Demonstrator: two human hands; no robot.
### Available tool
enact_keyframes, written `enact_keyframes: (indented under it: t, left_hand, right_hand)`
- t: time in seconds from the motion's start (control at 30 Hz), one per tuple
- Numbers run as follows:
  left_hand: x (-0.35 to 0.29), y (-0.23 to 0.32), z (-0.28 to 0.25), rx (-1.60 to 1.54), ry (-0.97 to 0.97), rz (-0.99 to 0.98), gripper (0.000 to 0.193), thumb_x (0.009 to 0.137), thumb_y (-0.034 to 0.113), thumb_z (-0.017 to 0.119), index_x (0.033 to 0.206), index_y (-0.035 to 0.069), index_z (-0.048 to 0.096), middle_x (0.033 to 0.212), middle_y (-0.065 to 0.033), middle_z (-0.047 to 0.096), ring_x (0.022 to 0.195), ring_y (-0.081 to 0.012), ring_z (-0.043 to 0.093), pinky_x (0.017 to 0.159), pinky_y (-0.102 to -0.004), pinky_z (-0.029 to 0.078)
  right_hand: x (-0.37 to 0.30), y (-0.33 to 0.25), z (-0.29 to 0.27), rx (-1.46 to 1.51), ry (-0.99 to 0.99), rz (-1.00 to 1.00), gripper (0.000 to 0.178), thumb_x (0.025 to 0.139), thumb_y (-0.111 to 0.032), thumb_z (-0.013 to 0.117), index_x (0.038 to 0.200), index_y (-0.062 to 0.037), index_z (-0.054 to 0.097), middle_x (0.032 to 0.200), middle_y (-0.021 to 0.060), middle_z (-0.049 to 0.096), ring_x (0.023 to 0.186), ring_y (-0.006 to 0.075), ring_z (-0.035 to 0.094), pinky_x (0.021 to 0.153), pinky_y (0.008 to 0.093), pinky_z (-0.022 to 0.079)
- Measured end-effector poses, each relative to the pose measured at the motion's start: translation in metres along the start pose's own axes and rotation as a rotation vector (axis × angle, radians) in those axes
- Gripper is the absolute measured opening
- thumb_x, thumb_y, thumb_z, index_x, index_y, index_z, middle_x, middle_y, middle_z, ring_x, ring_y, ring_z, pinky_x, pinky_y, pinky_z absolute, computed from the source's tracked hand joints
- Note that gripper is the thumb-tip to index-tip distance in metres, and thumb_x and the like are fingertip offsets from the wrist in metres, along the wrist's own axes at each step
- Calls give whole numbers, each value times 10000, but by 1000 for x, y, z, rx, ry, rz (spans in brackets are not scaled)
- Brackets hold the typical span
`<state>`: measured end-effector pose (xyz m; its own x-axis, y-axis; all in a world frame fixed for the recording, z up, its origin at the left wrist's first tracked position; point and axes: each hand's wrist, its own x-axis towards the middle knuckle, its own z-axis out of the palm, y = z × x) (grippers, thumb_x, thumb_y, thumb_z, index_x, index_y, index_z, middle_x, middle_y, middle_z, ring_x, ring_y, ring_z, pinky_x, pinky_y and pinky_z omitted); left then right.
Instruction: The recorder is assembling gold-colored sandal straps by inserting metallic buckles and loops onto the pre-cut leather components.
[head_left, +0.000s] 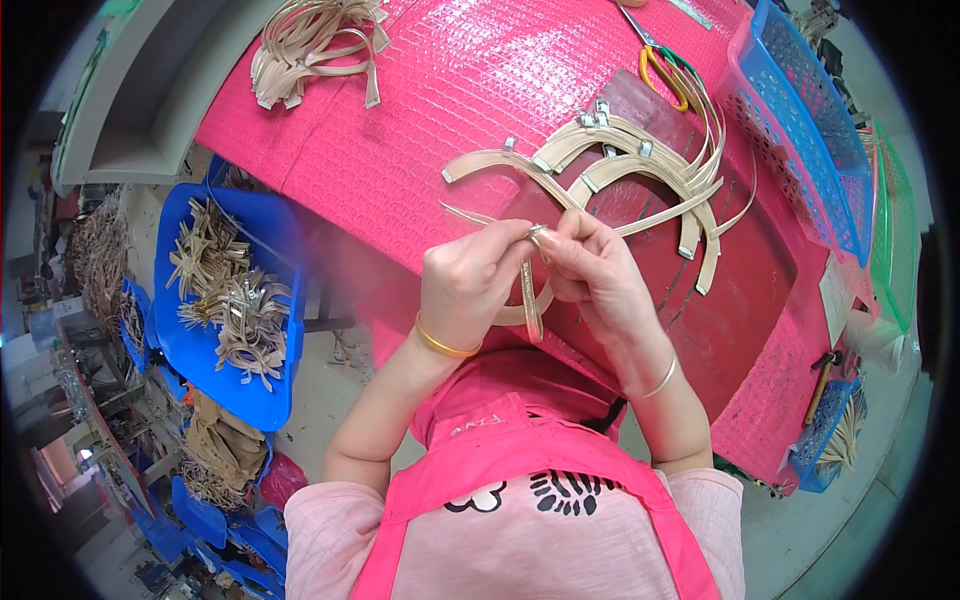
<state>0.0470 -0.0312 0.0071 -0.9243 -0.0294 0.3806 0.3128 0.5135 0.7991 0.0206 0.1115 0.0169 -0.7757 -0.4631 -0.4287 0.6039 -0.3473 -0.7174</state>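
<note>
My left hand and my right hand meet in front of my apron, both closed in a pinch. Between their fingertips is a small shiny metal buckle on a narrow beige strap. One end of a strap hangs below my fingers, with a golden sheen. Just beyond my hands, curved beige straps fitted with small metal buckles lie overlapped on a dark red board. Exactly how the fingertips grip the buckle is partly hidden.
A bundle of beige straps lies at the table's far left. Yellow-and-green-handled scissors rest at the far side. Blue and pink plastic baskets stand on the right. To my left, a blue bin holds strap bundles. A hammer sits lower right.
</note>
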Motion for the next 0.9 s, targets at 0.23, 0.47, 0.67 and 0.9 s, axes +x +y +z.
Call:
enact_keyframes:
  t: [0.23,0.47,0.67,0.9]
  left_hand:
    - [3,2,-3,81,55,95,146,664,-23,647,802,-7,603,649,-102,599,543,-163,597,478,-239,439]
    - [4,0,-2,170,32,194,149,685,39,627,825,24,578,612,-99,561,505,-232,557,444,-310,426]
    - [11,-10,-14,114,-126,316,126,708,77,609,823,38,578,589,-90,540,487,-221,543,443,-316,414]
    - [-1,-9,-23,191,-30,115,294,654,32,641,945,66,616,719,-74,553,617,-191,552,555,-268,440]
  right_hand:
    - [2,12,6,-307,220,-432,175,789,-130,616,738,-50,470,647,-49,470,571,-9,401,484,140,298]
    - [2,18,18,-172,214,-408,154,794,-120,607,820,-21,492,574,-75,423,509,-5,346,451,149,275]
    - [26,-14,0,-461,-112,-234,179,790,-154,602,691,-6,577,586,-32,497,501,22,394,437,188,296]
    - [79,-19,6,-439,-16,-213,223,768,-209,628,655,-38,541,540,-44,457,448,19,357,397,186,242]
